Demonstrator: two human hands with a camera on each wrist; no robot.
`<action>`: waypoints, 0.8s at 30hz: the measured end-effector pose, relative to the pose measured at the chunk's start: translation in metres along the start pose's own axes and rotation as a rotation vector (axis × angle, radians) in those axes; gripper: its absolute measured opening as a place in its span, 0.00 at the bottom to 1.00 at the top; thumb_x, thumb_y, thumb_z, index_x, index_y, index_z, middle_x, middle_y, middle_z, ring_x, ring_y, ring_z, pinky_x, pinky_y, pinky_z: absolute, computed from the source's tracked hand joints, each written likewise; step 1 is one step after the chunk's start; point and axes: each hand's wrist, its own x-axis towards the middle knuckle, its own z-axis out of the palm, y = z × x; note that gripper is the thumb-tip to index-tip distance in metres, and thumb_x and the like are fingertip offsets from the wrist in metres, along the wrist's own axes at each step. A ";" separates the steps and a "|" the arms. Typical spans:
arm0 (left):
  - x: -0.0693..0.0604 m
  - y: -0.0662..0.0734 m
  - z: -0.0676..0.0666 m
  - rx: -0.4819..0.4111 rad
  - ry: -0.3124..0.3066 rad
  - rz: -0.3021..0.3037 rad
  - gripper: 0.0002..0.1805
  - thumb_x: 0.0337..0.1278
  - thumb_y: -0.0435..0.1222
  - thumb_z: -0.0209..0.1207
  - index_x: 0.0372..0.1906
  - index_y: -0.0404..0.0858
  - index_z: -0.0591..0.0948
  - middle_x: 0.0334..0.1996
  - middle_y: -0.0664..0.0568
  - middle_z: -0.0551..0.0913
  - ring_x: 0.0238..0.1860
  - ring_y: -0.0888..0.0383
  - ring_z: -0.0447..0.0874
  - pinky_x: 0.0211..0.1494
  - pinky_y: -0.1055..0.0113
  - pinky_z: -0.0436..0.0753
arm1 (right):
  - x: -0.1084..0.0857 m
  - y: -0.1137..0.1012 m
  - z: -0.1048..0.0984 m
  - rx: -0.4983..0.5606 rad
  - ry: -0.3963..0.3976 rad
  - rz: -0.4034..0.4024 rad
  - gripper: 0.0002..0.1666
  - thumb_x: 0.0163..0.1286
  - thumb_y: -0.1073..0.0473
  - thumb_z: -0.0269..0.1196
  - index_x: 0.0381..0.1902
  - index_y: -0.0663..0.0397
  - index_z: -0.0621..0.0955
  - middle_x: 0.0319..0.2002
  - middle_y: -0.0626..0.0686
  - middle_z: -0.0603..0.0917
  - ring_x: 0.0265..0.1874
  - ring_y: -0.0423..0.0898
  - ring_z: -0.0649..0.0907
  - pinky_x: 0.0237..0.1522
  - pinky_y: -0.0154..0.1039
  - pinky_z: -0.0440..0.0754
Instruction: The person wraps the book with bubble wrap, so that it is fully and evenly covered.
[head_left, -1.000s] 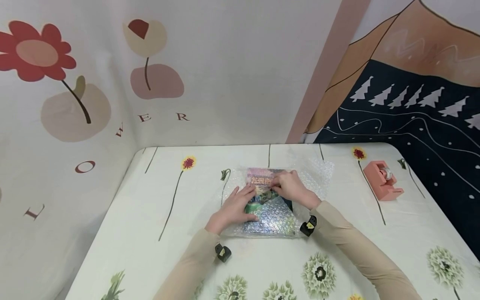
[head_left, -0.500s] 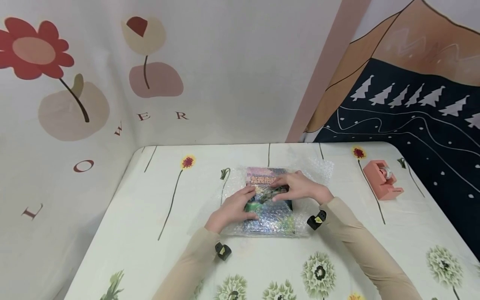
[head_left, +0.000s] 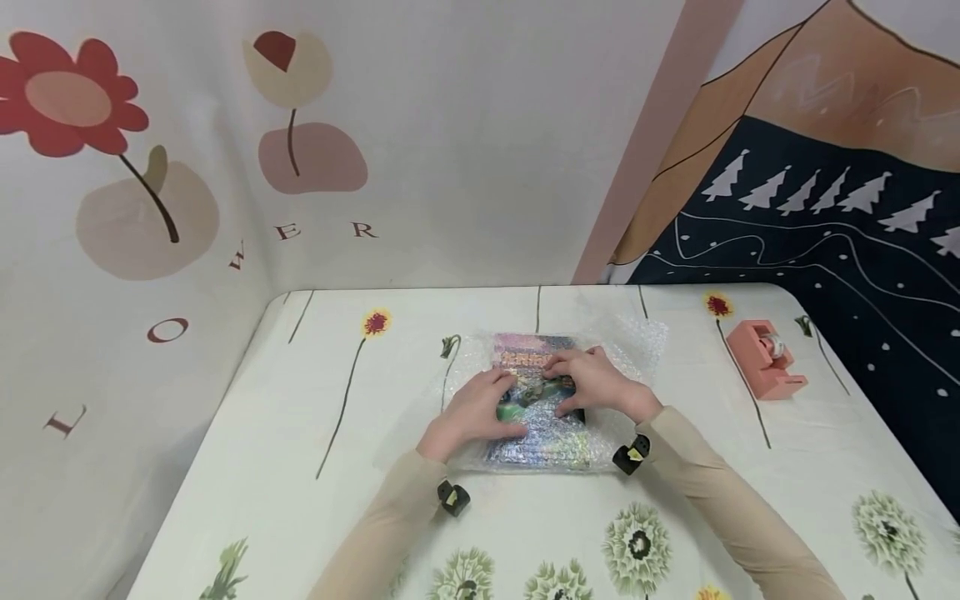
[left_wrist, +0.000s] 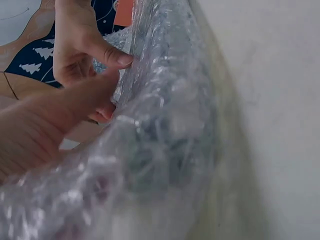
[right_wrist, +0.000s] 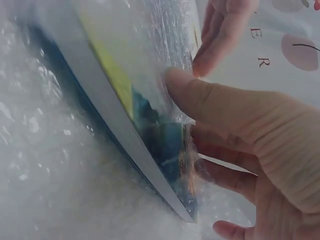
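Observation:
A book with a colourful cover [head_left: 525,343] lies flat on the table on a sheet of bubble wrap [head_left: 641,342], and a layer of the wrap covers its lower part. My left hand [head_left: 474,410] rests on the wrapped book's left side, thumb spread towards me. On the right side, my right hand [head_left: 596,383] touches the book and wrap, its fingers bent and its thumb apart from them. The right wrist view shows the book's page edge [right_wrist: 120,120] bare of the top layer, with the thumb [right_wrist: 185,85] against the wrap's edge. Close bubble wrap [left_wrist: 165,125] fills much of the left wrist view.
A pink tape dispenser [head_left: 757,362] with a roll of tape stands to the right on the flower-printed tablecloth [head_left: 360,517]. Printed curtains [head_left: 450,167] hang behind the table and to its sides. Black cameras [head_left: 453,498] sit on both wrists.
My right hand has opened out from a bunched pinch near the book's upper middle, shifted slightly right and spread over the book. My left hand has moved slightly right.

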 end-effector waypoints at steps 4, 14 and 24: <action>0.006 0.004 0.003 0.029 0.017 -0.017 0.47 0.42 0.56 0.68 0.64 0.31 0.68 0.62 0.38 0.67 0.63 0.44 0.64 0.66 0.54 0.64 | 0.000 0.001 0.005 -0.004 0.027 0.008 0.31 0.45 0.47 0.75 0.48 0.53 0.83 0.51 0.50 0.78 0.49 0.50 0.78 0.46 0.57 0.65; 0.011 0.003 0.013 0.136 0.020 -0.002 0.42 0.45 0.57 0.65 0.63 0.36 0.72 0.66 0.45 0.65 0.65 0.43 0.60 0.64 0.52 0.66 | -0.002 0.000 0.006 -0.030 0.056 0.005 0.31 0.46 0.47 0.74 0.48 0.53 0.83 0.50 0.51 0.79 0.47 0.49 0.79 0.46 0.59 0.67; 0.011 0.006 0.012 0.083 0.018 0.015 0.42 0.45 0.52 0.68 0.60 0.29 0.71 0.64 0.40 0.67 0.66 0.46 0.62 0.68 0.57 0.61 | -0.023 0.018 0.000 0.220 0.334 -0.026 0.30 0.56 0.59 0.70 0.55 0.66 0.76 0.57 0.66 0.74 0.52 0.60 0.76 0.53 0.58 0.73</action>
